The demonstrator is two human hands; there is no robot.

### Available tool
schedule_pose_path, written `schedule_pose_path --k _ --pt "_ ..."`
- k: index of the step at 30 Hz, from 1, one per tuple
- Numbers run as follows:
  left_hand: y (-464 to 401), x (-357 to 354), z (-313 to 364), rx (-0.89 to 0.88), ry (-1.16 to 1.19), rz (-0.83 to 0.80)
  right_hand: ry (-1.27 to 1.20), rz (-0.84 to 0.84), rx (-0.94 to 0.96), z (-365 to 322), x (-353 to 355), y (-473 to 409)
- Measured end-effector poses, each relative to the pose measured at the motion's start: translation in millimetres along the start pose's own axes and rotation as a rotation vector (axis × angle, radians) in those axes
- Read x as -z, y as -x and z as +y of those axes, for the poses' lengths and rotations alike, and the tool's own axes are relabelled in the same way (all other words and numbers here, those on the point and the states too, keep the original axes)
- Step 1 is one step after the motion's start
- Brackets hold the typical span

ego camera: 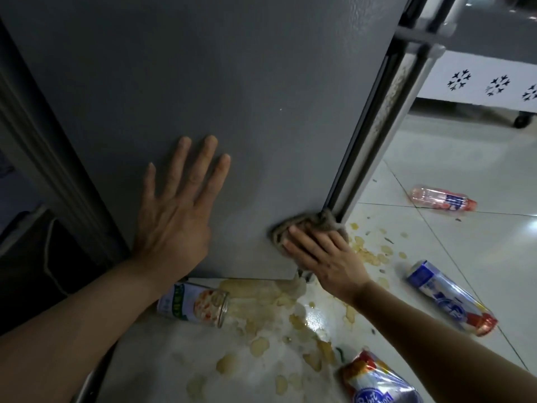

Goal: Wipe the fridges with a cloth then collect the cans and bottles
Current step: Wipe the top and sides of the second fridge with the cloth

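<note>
Fridge point(203, 82): its grey side panel fills the upper left of the view, and every position below is given relative to it. My left hand point(177, 210) lies flat on the panel near its lower edge, fingers straight and spread. My right hand point(322, 254) presses a bunched grey cloth point(302, 225) against the panel's lower right corner, fingers straight on top of the cloth. Below the panel's bottom edge, an open can point(194, 303) lies on its side on the tiled floor point(465, 234), pale spilled food point(261, 295) spread at its mouth. Right of the fridge lie a pink-labelled bottle point(443, 198) and a blue-and-white can point(450, 298). Nearest me lies a red-and-blue can point(377, 382).
</note>
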State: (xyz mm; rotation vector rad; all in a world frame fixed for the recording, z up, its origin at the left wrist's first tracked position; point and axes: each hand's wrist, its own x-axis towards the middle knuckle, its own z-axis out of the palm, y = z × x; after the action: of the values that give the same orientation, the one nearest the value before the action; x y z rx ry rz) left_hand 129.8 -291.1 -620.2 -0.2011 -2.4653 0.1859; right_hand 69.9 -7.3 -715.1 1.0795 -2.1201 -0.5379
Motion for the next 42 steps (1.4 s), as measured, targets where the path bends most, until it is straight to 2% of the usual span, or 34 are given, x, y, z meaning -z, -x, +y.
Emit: schedule_pose_path --k 3,6,10,14,16,19,20,22,24,28,30,32,35,37,39,42 --pt "1.8 4.8 -2.6 -0.02 0.013 0.003 -0.007 -0.034 0.021 -4.9 1.6 2.0" --pt "14.6 6.6 -8.3 -0.002 0.011 0.002 -0.078 0.083 -0.019 11.9 18.5 -15.8" --pt "34.8 0.7 -23.5 0.054 -0.045 -0.059 -0.085 0.263 -0.228 27.2 43.0 -60.7" --pt "39.3 -10.2 -36.3 0.052 -0.064 -0.098 -0.127 0.36 -0.439 1.4 41.6 -90.8" --pt "39.9 -14.3 -35.1 0.059 -0.057 -0.088 -0.112 0.309 -0.332 -18.2 31.0 -91.6" --pt "40.2 -15.4 -35.3 0.056 -0.035 -0.048 -0.019 0.079 0.127 -36.3 16.5 -79.6" --pt "39.7 -14.2 -37.0 0.046 -0.028 -0.038 0.023 0.016 0.197 -38.0 16.5 -77.3" --pt "41.3 -10.9 -42.6 0.028 -0.017 -0.037 0.053 -0.028 0.216 -36.0 20.9 -78.4" --pt "47.3 -7.9 -50.5 0.064 -0.012 -0.051 0.015 0.052 0.177 -25.4 33.6 -91.0" --pt "65.8 -11.1 -70.9 0.169 -0.012 -0.132 -0.107 0.32 -0.129 -7.1 58.7 -136.2" --pt "69.6 -14.8 -78.0 0.176 -0.008 -0.157 -0.131 0.376 -0.226 -19.4 59.2 -148.9" --pt "70.1 -18.2 -80.4 0.176 -0.001 -0.168 -0.119 0.309 -0.149 -40.3 49.8 -149.1" --pt "69.7 -18.9 -80.0 0.172 0.031 -0.149 0.001 0.039 0.209 -69.6 33.5 -138.9" --pt "70.5 -17.6 -83.6 0.156 0.04 -0.135 0.068 -0.082 0.278 -81.6 33.2 -136.1" --pt "73.9 -15.3 -91.0 0.168 0.051 -0.139 0.062 -0.055 0.253 -80.2 38.0 -139.6" --pt "80.9 -14.3 -102.9 0.207 0.106 -0.148 -0.071 0.12 0.146 -60.7 54.0 -163.2"
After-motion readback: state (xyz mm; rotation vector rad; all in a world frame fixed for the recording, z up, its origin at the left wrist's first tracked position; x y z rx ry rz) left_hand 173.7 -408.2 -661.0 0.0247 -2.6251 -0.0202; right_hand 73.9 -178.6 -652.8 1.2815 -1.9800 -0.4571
